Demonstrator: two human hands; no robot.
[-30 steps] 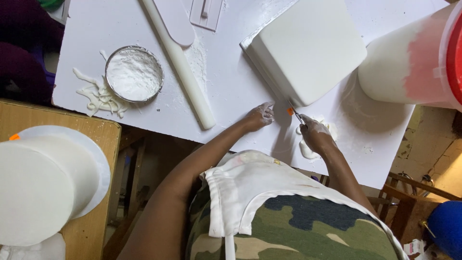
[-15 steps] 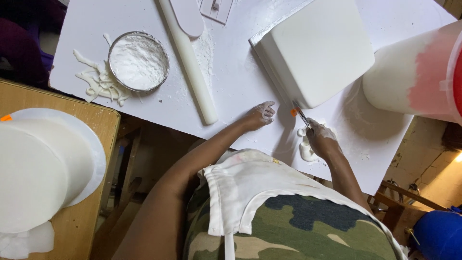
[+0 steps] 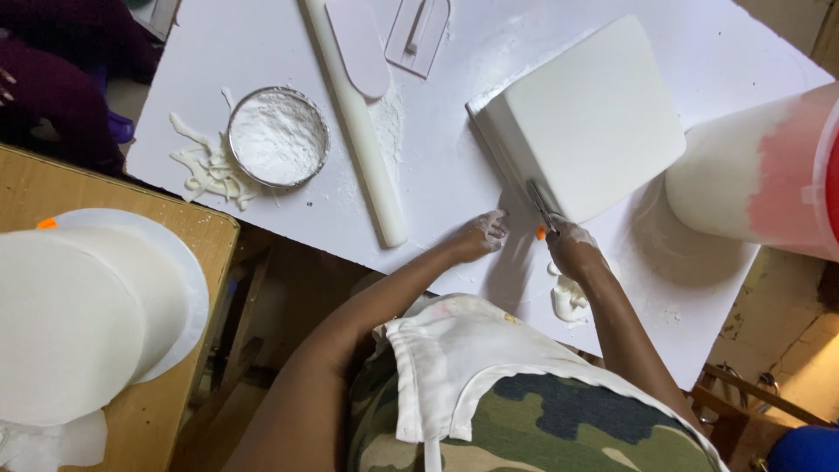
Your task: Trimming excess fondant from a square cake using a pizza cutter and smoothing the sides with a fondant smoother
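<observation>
The right hand (image 3: 572,253) has its fingers curled tight around a small metal-bladed knife with an orange handle (image 3: 540,210), the blade lying against the near edge of the square white fondant-covered cake (image 3: 585,122) on the white board (image 3: 437,175). Just left of it, the left hand (image 3: 481,234) rests on the board, powder-dusted fingers bent and close together, holding nothing. A white rolling pin (image 3: 358,131) lies further left.

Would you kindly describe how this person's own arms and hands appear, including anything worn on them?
Both arms are bare along all that shows, with no sleeves, gloves, watch or bracelets visible. The left hand and right hand are dusted with white powder, mostly over the fingers and knuckles. A white cloth hangs at the chest over a camouflage-patterned garment in green, brown and dark tones.
</observation>
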